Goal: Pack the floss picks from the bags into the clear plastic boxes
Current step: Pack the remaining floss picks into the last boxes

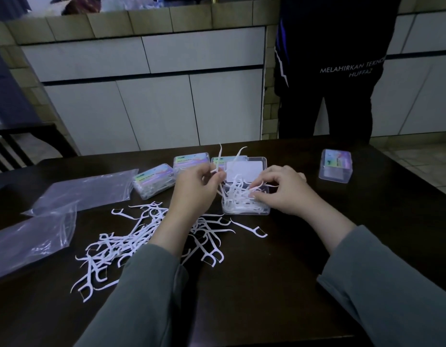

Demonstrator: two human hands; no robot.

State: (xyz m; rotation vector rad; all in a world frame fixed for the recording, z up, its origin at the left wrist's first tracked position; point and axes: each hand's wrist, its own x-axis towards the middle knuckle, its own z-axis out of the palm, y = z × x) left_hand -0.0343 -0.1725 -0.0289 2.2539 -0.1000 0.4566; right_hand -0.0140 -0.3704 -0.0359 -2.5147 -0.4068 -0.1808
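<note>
Sleeves (146, 291), grey-green, enter from the bottom edge, one on each forearm. Dark wooden table (267, 284) under everything.

Loose floss picks (131, 244), white, lie in a tangled heap on the table near the left forearm; part of the heap is hidden beneath that arm. One single pick (249, 229) lies apart at the right edge of the heap, just in front of the open box.

Two empty clear bags (84, 190) lie flat on the left side of the table, one nearer, one farther, overlapping at a corner.

Left hand (194, 189) is raised above the far edge of the heap, fingers curled, pinching a few picks (219, 159) whose thin tails stick upward. Right hand (282, 191) rests at the right rim of the open clear box (244, 211), thumb and fingers closed round a pick (257, 187) over the box's contents. The box is partly filled with jumbled picks, lid standing up at its back.

Beyond the left hand, three closed boxes (153, 181) with pastel labels sit in a row, picks visible inside the nearest; the third is mostly hidden behind the open lid. Well apart on the right stands another closed labelled box (335, 166).

Far side: a person in dark clothing (327, 71) stands against the table edge, white lettering on the garment. White cabinet fronts and tiled counter behind. Dark chair back (19, 144) at far left.
</note>
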